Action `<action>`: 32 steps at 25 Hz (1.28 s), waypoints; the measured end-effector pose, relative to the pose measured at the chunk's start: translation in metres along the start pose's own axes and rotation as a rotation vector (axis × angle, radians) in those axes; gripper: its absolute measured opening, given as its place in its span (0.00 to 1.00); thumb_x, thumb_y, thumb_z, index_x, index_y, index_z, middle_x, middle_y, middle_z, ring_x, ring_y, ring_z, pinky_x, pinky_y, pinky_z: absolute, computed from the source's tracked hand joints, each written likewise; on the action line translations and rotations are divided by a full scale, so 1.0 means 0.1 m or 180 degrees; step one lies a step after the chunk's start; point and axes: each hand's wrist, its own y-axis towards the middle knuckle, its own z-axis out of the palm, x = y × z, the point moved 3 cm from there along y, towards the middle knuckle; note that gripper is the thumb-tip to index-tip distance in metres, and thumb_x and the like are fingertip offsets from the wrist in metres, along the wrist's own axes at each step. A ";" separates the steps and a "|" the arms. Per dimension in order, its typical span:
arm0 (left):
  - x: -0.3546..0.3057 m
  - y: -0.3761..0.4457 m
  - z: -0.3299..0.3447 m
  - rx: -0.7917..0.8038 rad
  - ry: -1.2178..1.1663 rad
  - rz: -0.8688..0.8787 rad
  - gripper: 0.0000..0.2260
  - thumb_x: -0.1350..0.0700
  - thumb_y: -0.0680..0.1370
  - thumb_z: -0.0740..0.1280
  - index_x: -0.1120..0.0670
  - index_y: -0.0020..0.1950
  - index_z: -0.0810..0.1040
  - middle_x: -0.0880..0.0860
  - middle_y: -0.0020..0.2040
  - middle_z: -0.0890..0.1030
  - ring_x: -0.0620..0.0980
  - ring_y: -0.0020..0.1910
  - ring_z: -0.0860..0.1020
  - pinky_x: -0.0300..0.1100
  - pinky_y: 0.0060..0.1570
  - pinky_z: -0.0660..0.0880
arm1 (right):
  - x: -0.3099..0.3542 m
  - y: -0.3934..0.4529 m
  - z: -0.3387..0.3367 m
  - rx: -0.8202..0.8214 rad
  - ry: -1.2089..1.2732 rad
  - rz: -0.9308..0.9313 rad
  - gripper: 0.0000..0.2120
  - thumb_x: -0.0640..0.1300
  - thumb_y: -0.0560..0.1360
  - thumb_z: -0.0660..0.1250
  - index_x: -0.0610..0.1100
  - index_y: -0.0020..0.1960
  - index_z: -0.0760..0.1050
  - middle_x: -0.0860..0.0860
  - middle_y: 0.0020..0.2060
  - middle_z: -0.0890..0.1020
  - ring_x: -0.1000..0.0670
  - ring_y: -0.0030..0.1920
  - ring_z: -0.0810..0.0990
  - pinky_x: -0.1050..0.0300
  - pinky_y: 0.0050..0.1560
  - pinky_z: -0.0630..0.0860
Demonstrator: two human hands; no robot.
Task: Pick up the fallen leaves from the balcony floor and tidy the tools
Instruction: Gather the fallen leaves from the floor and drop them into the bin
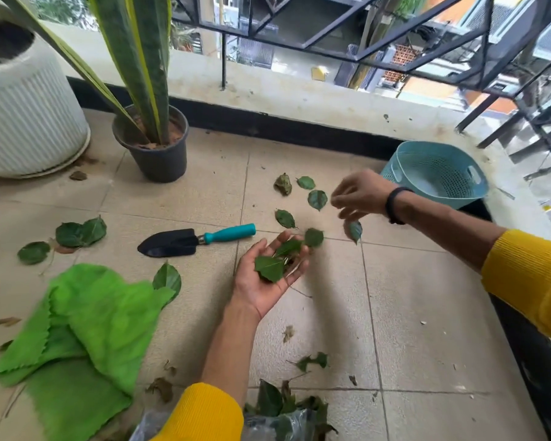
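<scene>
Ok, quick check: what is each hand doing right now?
Left hand: palm up, fingers relaxed, carrying a small pile of leaves.
Right hand: fingers curled, a single leaf hanging at the fingertips; the grip itself is blurred.

1. Soft, even daylight comes from the open side behind the black metal railing [363,43].
2. Shadows on the beige tiled floor [427,297] are faint.
3. The right hand [358,195] is motion-blurred.
4. Straight lines bend near the edges.
</scene>
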 end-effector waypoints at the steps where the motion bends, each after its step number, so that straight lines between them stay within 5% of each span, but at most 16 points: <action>1: -0.03 -0.02 -0.02 -0.0040 -0.0001 0.0032 0.18 0.49 0.84 0.59 0.60 0.64 0.79 0.63 0.67 0.78 0.63 0.63 0.78 0.59 0.72 0.67 | -0.23 0.10 -0.05 -0.0181 -0.0280 0.0256 0.15 0.45 0.76 0.73 0.39 0.60 0.78 0.40 0.52 0.84 0.46 0.44 0.86 0.49 0.46 0.85; 5: -0.12 -0.11 -0.12 -0.0220 -0.0067 0.0197 0.17 0.50 0.83 0.60 0.59 0.63 0.79 0.62 0.62 0.80 0.62 0.64 0.77 0.57 0.72 0.68 | -0.91 0.25 0.02 -0.0016 -0.1398 0.0826 0.40 0.61 0.73 0.72 0.44 0.76 0.63 0.41 0.70 0.73 0.41 0.63 0.77 0.44 0.60 0.78; 9: -0.19 -0.15 -0.17 -0.0386 -0.0127 0.0385 0.17 0.50 0.83 0.60 0.60 0.62 0.79 0.63 0.61 0.80 0.62 0.62 0.78 0.58 0.70 0.70 | -0.88 0.35 0.29 0.0217 -0.1423 0.0476 0.58 0.80 0.59 0.67 0.54 0.80 0.54 0.42 0.75 0.67 0.39 0.71 0.70 0.38 0.68 0.71; 11: -0.22 -0.16 -0.17 -0.0448 -0.0108 0.0477 0.17 0.50 0.82 0.61 0.60 0.62 0.80 0.63 0.62 0.80 0.62 0.62 0.78 0.59 0.69 0.71 | -0.72 0.35 0.55 0.0185 -0.1455 0.0040 0.60 0.80 0.55 0.71 0.58 0.79 0.53 0.43 0.75 0.65 0.38 0.71 0.69 0.35 0.67 0.71; 16: -0.31 -0.22 -0.20 -0.0509 -0.0137 0.0630 0.16 0.51 0.82 0.61 0.60 0.61 0.80 0.62 0.65 0.79 0.62 0.62 0.79 0.59 0.68 0.73 | -0.48 0.27 1.09 0.0329 -0.1954 -0.0792 0.43 0.62 0.67 0.77 0.63 0.76 0.61 0.46 0.76 0.59 0.37 0.73 0.60 0.35 0.68 0.69; 25: -0.28 -0.23 -0.25 -0.0481 -0.0223 0.0670 0.16 0.51 0.82 0.62 0.60 0.62 0.80 0.63 0.63 0.80 0.61 0.67 0.77 0.59 0.66 0.74 | -0.67 0.15 1.09 -0.0216 -0.1944 -0.1673 0.09 0.43 0.78 0.69 0.45 0.57 0.82 0.45 0.56 0.78 0.44 0.53 0.77 0.48 0.54 0.78; 32: -0.17 -0.16 -0.27 -0.0569 -0.0172 0.0613 0.17 0.50 0.82 0.62 0.60 0.63 0.79 0.64 0.62 0.80 0.62 0.63 0.79 0.59 0.66 0.74 | -0.61 0.22 0.82 -0.0411 -0.1201 -0.0895 0.05 0.38 0.74 0.73 0.44 0.49 0.85 0.48 0.45 0.85 0.49 0.46 0.82 0.57 0.45 0.78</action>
